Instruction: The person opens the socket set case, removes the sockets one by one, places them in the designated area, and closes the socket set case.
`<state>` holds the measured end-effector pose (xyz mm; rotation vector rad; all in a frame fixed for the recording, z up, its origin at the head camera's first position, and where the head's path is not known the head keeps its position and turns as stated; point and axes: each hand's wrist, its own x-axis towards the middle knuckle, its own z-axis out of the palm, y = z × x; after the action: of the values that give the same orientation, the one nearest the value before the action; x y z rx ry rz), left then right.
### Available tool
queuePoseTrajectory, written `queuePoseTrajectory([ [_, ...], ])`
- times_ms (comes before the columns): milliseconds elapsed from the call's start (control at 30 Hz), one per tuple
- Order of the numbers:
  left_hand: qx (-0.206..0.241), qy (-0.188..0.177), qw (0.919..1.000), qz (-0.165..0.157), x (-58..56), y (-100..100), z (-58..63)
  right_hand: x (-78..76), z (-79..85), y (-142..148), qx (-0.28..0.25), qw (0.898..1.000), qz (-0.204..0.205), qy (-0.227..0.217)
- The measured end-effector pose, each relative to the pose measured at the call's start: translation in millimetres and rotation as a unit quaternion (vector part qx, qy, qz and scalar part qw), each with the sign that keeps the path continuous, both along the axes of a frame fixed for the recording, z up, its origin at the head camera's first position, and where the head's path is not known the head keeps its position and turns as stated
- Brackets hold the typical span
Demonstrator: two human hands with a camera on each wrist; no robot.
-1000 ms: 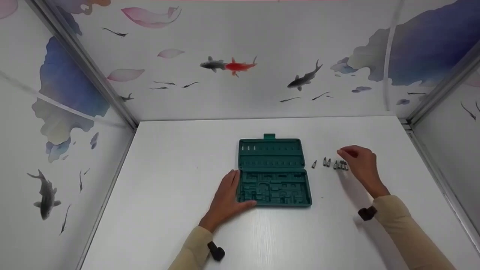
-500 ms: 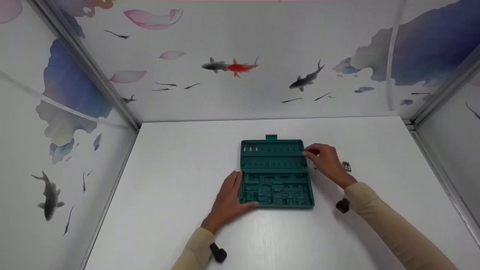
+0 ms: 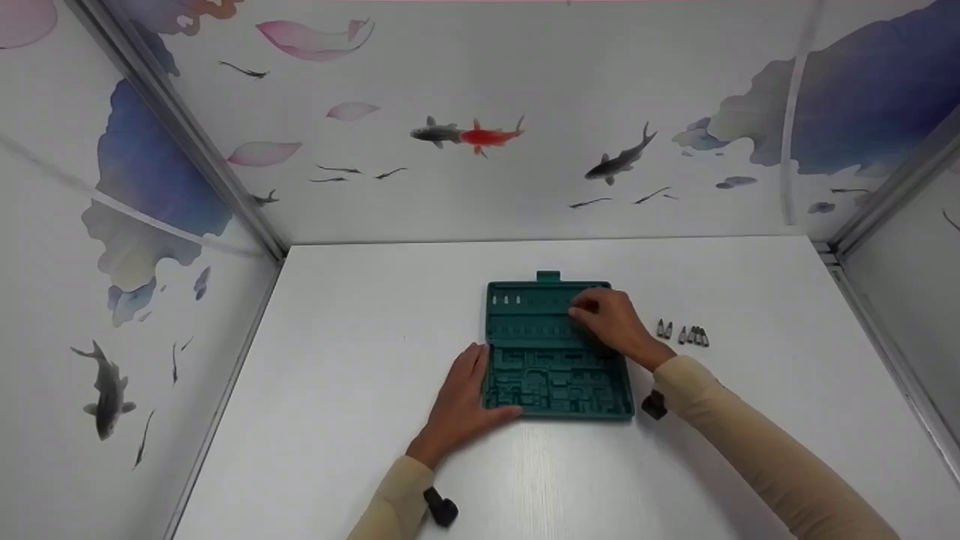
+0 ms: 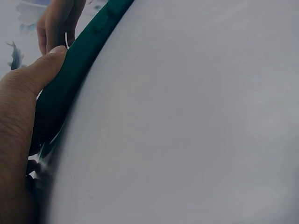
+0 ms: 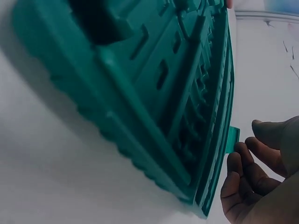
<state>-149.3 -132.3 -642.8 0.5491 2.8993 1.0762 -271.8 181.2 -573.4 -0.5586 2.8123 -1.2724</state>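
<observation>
The left hand [image 3: 465,397] comes up from the bottom, its forearm slanting inward, and takes the near left corner of a green case [image 3: 555,386]. Its fingers lie close together along the case's left side, tips pointing away, while the thumb stretches across the near edge; the left wrist view shows the thumb tip at the top of the wall. That grip is clamped on the corner between thumb and fingers.

The right arm reaches in from the lower right on a long diagonal, its wrist above the case's right side. The right hand [image 3: 611,322], back upward, hangs over the right part of the far half. Its fingers are bent and thumb and forefinger are brought near each other, pointing left; I cannot tell whether this grip has anything pinched between the tips.

The case lies open and flat on the white bench [image 3: 360,337], its molded hollows in the near half and slot rows in the far half, with a tab [image 3: 548,276] at the far edge. Three small pale pieces [image 3: 506,299] stand in the upper row at the left. A few small metal bits [image 3: 682,335] sit to the right of the case, apart from it.
</observation>
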Motion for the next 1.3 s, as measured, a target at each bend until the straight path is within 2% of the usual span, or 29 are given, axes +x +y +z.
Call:
queuePoseTrajectory([
  [167,0.005,0.003,1.0,0.0,1.2,0.3,1.9,-6.4,-0.6,-12.7,-0.001,1.0,0.021,-0.003],
  [367,0.004,-0.002,1.0,0.0,2.5,0.7,2.2,-13.6,-4.9,-32.9,-0.007,0.999,0.047,0.024],
  [533,0.004,0.0,1.0,0.0,2.8,1.2,1.4,-22.7,-18.2,-50.2,-0.03,0.996,0.069,0.057],
  [567,0.004,0.0,1.0,0.0,2.8,1.3,1.3,-28.6,-27.6,-51.8,-0.041,0.994,0.076,0.066],
  [733,0.001,0.003,1.0,-0.001,2.1,0.7,1.2,-38.7,-43.3,-63.3,-0.06,0.992,0.066,0.084],
  [967,0.001,-0.004,1.0,-0.005,2.5,-0.9,1.9,-32.5,-26.2,-80.4,-0.026,0.994,0.058,0.088],
  [1300,0.005,0.004,0.9999,-0.01,1.1,-1.7,-1.3,-36.9,-25.6,-96.1,0.036,0.999,0.011,0.034],
])
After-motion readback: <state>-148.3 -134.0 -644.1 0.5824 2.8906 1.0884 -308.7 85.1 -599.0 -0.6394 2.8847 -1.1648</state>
